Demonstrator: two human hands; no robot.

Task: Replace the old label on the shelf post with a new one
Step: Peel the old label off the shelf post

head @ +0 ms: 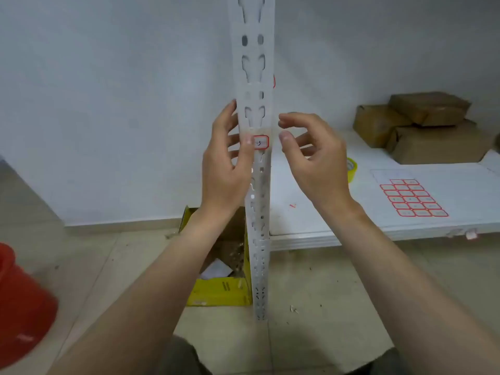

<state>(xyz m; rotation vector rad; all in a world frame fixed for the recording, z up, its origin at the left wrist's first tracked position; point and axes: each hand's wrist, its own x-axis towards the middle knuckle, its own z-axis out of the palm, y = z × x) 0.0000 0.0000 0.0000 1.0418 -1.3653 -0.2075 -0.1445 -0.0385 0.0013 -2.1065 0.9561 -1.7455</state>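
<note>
A white slotted shelf post (255, 85) stands upright in the middle of the view. A red-bordered label (261, 142) with a handwritten mark is stuck on its front face. My left hand (226, 163) rests against the post's left edge, its thumb pressing the label's left end. My right hand (313, 158) hovers just right of the post with fingers spread and curled, holding nothing. Another red label edge (274, 81) peeks from the post's right side higher up. A sheet of red-bordered blank labels (412, 197) lies on the shelf board (378, 228) to the right.
A yellow tape roll (351, 169) sits on the shelf behind my right hand. Brown wrapped parcels (422, 125) are stacked at the back right. An open yellow carton (224, 282) with scraps stands on the floor by the post. A red bucket (21, 307) is at the left.
</note>
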